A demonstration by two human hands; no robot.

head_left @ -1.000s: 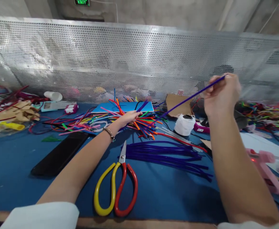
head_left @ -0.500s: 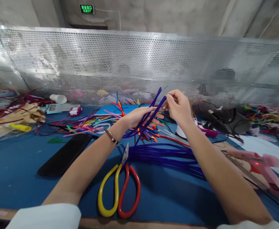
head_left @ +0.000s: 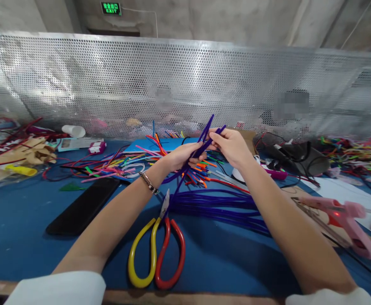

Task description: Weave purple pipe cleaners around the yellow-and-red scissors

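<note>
Above the table (head_left: 223,262): purple bunch (head_left: 203,146), slanting. Left hand (head_left: 183,156): curled round it. Right hand (head_left: 231,146): pinching it near its upper ends. Below: loose stems (head_left: 211,208), beside scissors (head_left: 164,212). Step, apparently: gathering; next move seemingly calls for a firm left hold while evening ends.

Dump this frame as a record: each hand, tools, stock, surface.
left_hand: left hand gripping a bunch of purple pipe cleaners
right_hand: right hand, fingertips on the same bunch, nearer its upper ends
cutting_tool: yellow-and-red-handled scissors, lying down, unheld
glue_tool: pink hot glue gun, far right, red light showing
loose_stock: loose purple stems, right of the scissors' blades
mixed_stock: multicoloured pipe cleaners, behind the hands
surface: blue tabletop
</note>
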